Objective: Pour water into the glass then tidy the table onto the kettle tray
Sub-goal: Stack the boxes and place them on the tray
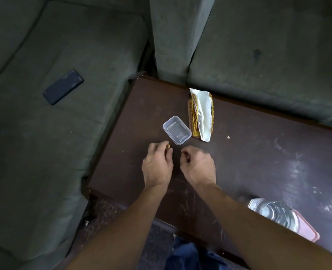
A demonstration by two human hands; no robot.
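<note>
Head view: left hand pinches brown scrap beside clear container; right hand curled, hold unclear.

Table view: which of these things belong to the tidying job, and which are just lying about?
Part of the job:
left hand pinching a small brown scrap; right hand; clear plastic tub; napkin holder; glass on the pink tray; crumb.

Just lying about:
dark phone on the grey sofa.

Bare forearms, blue denim trousers are visible
</note>
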